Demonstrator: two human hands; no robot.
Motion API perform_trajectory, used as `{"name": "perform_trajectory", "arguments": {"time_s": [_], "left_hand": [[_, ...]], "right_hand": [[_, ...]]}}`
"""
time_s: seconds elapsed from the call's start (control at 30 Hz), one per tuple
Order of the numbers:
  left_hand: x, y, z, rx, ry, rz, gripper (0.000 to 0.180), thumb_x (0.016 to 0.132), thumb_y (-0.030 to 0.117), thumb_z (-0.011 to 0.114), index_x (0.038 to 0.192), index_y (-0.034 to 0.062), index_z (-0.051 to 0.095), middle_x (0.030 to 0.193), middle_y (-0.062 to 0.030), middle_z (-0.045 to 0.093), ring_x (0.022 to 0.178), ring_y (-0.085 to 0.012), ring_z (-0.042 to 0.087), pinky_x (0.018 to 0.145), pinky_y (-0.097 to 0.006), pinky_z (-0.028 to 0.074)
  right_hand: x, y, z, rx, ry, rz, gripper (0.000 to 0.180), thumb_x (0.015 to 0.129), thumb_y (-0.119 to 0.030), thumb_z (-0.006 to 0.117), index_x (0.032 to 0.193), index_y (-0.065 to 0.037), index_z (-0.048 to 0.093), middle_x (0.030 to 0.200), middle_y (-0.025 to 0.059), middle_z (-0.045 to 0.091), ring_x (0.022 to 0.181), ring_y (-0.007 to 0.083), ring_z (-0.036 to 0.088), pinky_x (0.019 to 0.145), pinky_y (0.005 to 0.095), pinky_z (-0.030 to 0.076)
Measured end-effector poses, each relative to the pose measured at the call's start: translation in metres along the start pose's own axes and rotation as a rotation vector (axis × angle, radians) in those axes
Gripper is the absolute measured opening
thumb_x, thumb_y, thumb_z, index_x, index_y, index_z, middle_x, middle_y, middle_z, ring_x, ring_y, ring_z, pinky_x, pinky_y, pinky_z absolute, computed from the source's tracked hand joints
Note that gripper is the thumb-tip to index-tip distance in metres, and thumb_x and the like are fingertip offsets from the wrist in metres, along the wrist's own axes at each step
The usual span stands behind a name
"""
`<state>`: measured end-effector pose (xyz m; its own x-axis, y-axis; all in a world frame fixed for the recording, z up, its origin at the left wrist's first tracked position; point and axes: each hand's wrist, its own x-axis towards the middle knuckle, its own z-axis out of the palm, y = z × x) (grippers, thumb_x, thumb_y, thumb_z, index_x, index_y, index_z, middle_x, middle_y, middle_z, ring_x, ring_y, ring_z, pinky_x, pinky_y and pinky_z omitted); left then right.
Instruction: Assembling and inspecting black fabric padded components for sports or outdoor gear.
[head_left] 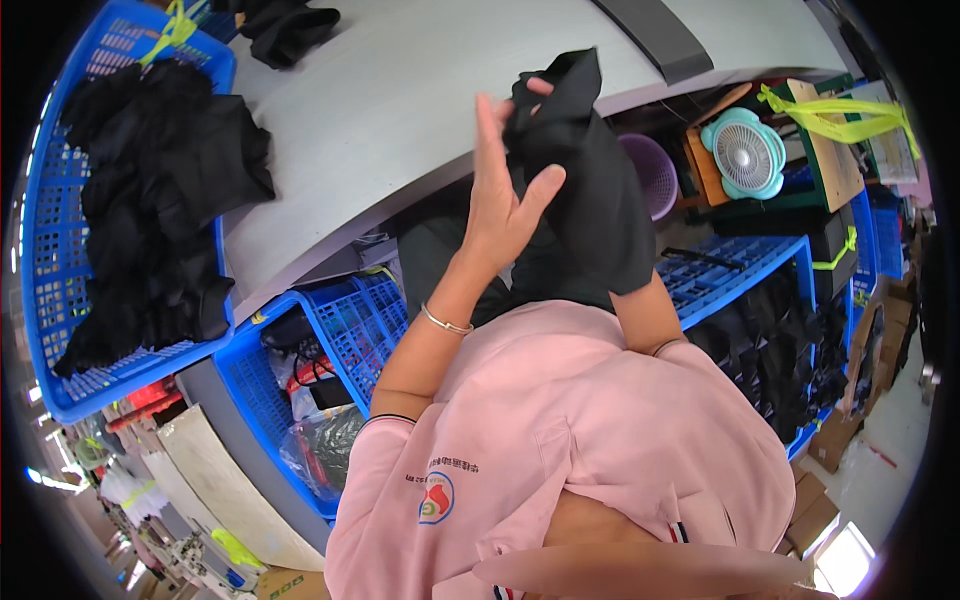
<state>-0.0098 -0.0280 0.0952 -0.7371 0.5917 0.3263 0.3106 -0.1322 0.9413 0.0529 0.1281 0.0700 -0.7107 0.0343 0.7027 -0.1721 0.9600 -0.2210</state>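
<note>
Left hand (pixel 503 212) with fingers spread, black fabric (pixel 600 205) just right of them, right forearm (pixel 648 315) entering it, right grip hidden

Stretches from nine o'clock round past one as a pale grey bench (pixel 390 110), smooth and plain-surfaced, bounded by a near edge bowed in the fisheye view. Bears crumpled black fabric (pixel 290 30) at eleven o'clock and, well apart at one, a long dark grey slab (pixel 655 40).
</note>
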Motion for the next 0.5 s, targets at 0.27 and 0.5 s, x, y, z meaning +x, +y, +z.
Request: {"name": "perform_trajectory", "arguments": {"time_s": [0.27, 0.5], "left_hand": [[-0.046, 0.014, 0.029, 0.340, 0.099, 0.225, 0.057, 0.079, 0.019, 0.079, 0.128, 0.0025, 0.056, 0.142, -0.0180, 0.047, 0.137, -0.0340, 0.041, 0.112, -0.041, 0.033], [-0.009, -0.013, 0.009, -0.548, 0.400, -0.354, 0.023, 0.104, 0.019, 0.050, 0.089, 0.0026, 0.058, 0.080, 0.0083, 0.048, 0.073, -0.0018, 0.040, 0.064, -0.019, 0.036]], "right_hand": [[0.026, -0.005, 0.003, 0.292, 0.010, 0.388, 0.040, 0.085, -0.019, 0.063, 0.121, -0.001, 0.060, 0.120, 0.0196, 0.061, 0.115, 0.0307, 0.058, 0.097, 0.0360, 0.047], [0.068, -0.020, 0.023, -0.175, -0.831, 0.538, 0.027, 0.094, -0.019, 0.059, 0.113, -0.003, 0.067, 0.113, 0.0140, 0.067, 0.109, 0.0230, 0.063, 0.092, 0.0341, 0.049]]}}
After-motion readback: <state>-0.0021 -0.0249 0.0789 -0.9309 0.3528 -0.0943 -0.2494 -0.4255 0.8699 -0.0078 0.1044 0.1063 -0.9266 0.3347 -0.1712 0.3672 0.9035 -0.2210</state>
